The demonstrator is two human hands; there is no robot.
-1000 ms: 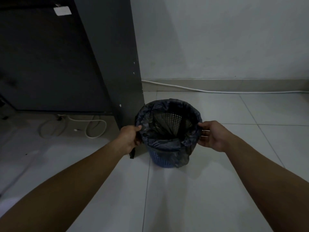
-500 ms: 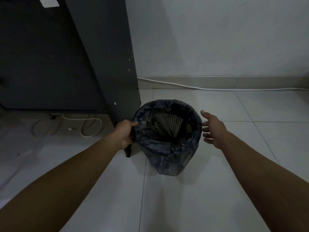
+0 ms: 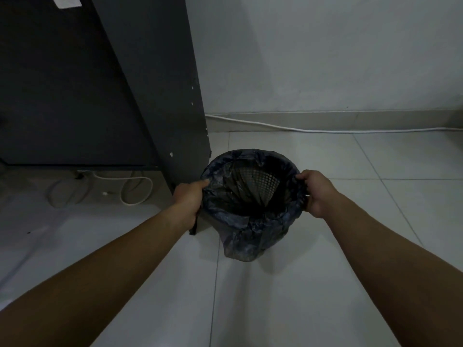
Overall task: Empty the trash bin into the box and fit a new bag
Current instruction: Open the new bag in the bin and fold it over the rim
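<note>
No readable text
White sticker (image 3: 66, 1) on dark desk panel (image 3: 62, 83), nothing legible on it, too dim to tell

Home or office corner, tiled floor (image 3: 325, 284), dark desk panel (image 3: 155, 91), loose cables (image 3: 130, 186)

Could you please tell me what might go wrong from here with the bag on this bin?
1. The thin black plastic bag hangs loose and crumpled over the mesh plastic bin; it may slip inside once the left hand and right hand let go.
2. The bin stands close to the dark grey desk panel, so the left hand could knock against it.
</note>
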